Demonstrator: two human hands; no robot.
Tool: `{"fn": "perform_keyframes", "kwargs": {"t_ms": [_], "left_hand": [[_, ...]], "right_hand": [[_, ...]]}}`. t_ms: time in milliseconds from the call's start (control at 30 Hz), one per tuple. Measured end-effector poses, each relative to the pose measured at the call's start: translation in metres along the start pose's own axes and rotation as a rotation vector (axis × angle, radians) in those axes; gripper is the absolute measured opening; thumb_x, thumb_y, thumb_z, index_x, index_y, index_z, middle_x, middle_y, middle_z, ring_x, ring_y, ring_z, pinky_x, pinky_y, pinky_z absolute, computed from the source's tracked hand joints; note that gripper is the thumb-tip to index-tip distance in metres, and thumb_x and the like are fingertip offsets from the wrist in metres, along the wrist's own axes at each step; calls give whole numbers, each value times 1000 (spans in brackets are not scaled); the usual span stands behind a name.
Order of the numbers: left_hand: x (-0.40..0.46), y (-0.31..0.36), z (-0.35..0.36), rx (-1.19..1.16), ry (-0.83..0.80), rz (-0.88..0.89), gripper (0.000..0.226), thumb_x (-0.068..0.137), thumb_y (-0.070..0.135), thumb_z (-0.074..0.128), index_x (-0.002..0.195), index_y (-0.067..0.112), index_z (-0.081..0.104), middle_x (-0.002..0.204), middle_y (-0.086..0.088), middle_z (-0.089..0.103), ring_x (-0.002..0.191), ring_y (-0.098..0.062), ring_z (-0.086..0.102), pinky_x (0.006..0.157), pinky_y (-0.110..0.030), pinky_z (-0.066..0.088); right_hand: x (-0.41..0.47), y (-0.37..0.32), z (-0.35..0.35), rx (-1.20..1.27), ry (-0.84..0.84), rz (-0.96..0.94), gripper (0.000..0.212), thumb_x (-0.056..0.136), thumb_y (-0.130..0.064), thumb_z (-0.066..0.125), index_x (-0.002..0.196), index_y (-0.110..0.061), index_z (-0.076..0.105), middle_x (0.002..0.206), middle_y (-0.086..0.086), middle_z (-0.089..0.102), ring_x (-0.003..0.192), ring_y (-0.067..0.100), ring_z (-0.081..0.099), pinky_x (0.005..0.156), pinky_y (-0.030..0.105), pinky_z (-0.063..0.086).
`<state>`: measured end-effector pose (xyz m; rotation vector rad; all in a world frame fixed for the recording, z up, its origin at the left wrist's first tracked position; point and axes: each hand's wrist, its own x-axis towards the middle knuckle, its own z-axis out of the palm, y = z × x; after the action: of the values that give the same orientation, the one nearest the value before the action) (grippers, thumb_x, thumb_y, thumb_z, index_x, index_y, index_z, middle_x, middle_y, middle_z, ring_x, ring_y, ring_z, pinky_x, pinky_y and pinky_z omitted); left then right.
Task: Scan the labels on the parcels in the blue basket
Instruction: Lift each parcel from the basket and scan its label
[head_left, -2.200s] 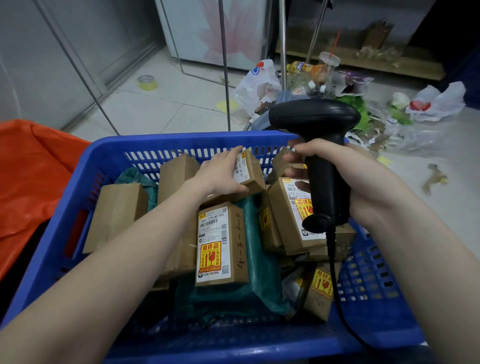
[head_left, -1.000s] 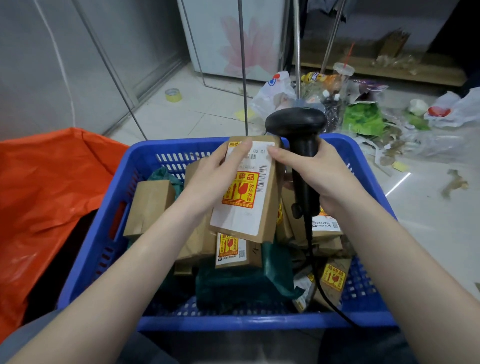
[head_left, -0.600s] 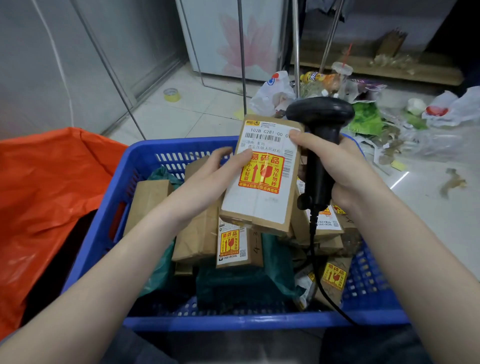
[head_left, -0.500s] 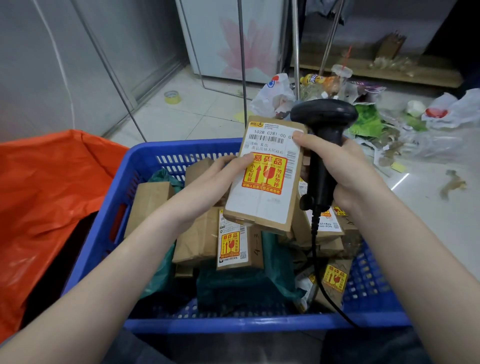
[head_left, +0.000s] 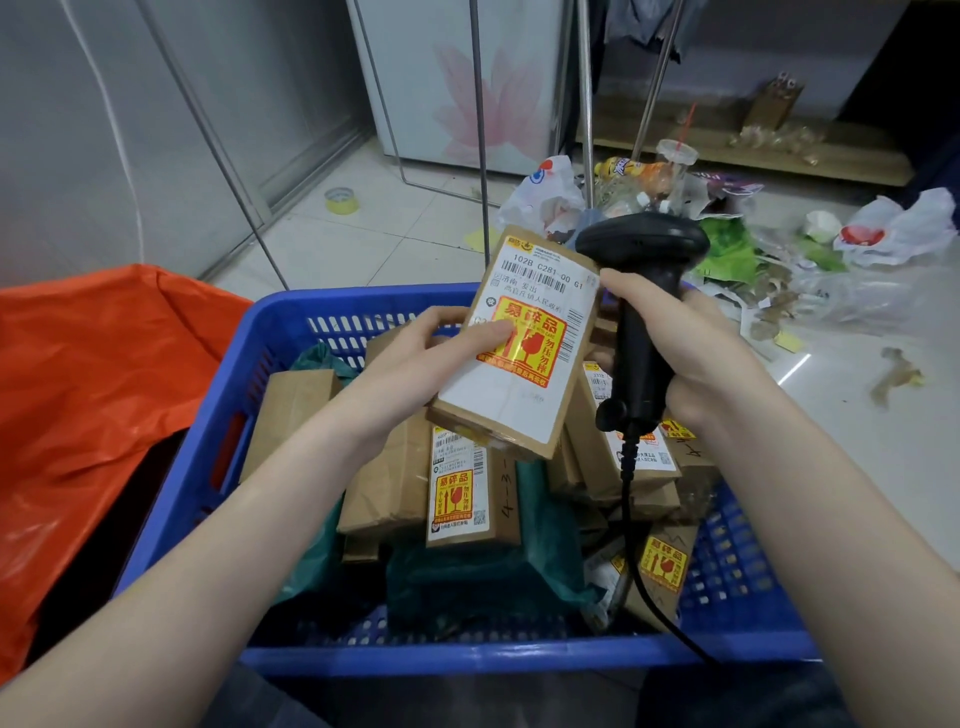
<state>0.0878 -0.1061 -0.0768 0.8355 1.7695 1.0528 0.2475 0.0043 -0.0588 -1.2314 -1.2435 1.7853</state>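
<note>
My left hand (head_left: 415, 358) holds a brown cardboard parcel (head_left: 519, 395) above the blue basket (head_left: 467, 660), its white label with a barcode and a yellow-and-red fragile sticker facing me. My right hand (head_left: 696, 348) grips a black corded barcode scanner (head_left: 641, 312) by the handle, right beside the parcel's right edge, with a fingertip touching the label's upper right corner. The scanner's head points away from me. In the basket lie several more brown labelled parcels (head_left: 460, 488) and dark green mailer bags (head_left: 467, 577).
An orange plastic sack (head_left: 88, 395) lies left of the basket. Beyond the basket, on the tiled floor, are metal rack legs (head_left: 480, 156), a roll of tape (head_left: 342, 200) and a heap of rubbish bags and bottles (head_left: 675, 192).
My left hand took a parcel from the back of the basket, lifted it and turned its label up towards me. My right hand brought the scanner alongside it.
</note>
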Motion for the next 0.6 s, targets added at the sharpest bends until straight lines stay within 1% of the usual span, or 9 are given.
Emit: {"fn": "perform_keyframes", "kwargs": {"t_ms": [67,133,233,300,367,433,500,533,600], "left_hand": [[0,0,-1,-18,50,20,64,71,53,67,127,28,48,102,5,74,85,-9,73,76,-26,57],[0,1,-1,-38,114,31,58,77,49,67,127,28,47,103,3,72,82,-8,73,67,-21,57],[0,3,-1,-43,209,51,55,80,46,65,126,27,43,103,3,69,81,-8,70,62,-20,55],[0,3,-3,-25,267,67,55,81,46,66,127,28,41,99,5,68,80,-8,70,63,-21,55],[1,2,-4,31,326,83,54,79,49,67,124,30,42,98,8,67,81,-8,70,67,-25,57],[1,0,-6,116,383,92,53,76,53,67,119,35,43,103,10,66,86,-10,69,76,-33,58],[2,-1,-8,172,412,90,57,73,56,67,120,36,43,107,11,65,91,-12,68,82,-40,57],[3,-1,-8,185,419,86,59,72,57,67,121,36,43,108,11,65,93,-13,67,83,-42,56],[3,-1,-10,204,431,80,55,74,56,67,119,36,42,108,11,63,93,-13,67,81,-40,57]], "right_hand": [[-1,0,0,-22,27,14,13,86,-27,66,86,-17,59,78,6,64,61,16,60,48,23,52],[-1,-1,-1,-3,22,35,16,85,-26,65,88,-12,59,77,7,61,56,14,54,44,21,48],[-2,-3,-2,48,-11,65,17,84,-25,64,90,-10,58,73,6,59,51,13,50,42,20,45],[-3,-3,-2,88,-45,80,17,84,-26,64,84,-10,58,70,5,58,47,12,49,41,20,43],[-4,-4,-3,119,-85,97,19,84,-28,64,79,-11,57,67,4,58,44,12,48,40,20,43],[-4,-6,-4,143,-124,128,22,84,-30,64,79,-11,56,66,4,57,43,11,48,39,20,42],[-5,-7,-4,169,-171,178,24,85,-32,63,83,-9,55,66,5,57,42,11,48,38,19,42],[-6,-7,-4,181,-190,204,25,85,-32,63,84,-9,54,66,5,57,42,11,47,37,19,41],[-6,-7,-3,194,-215,243,26,85,-32,63,82,-9,52,64,5,56,43,11,46,37,18,40]]}}
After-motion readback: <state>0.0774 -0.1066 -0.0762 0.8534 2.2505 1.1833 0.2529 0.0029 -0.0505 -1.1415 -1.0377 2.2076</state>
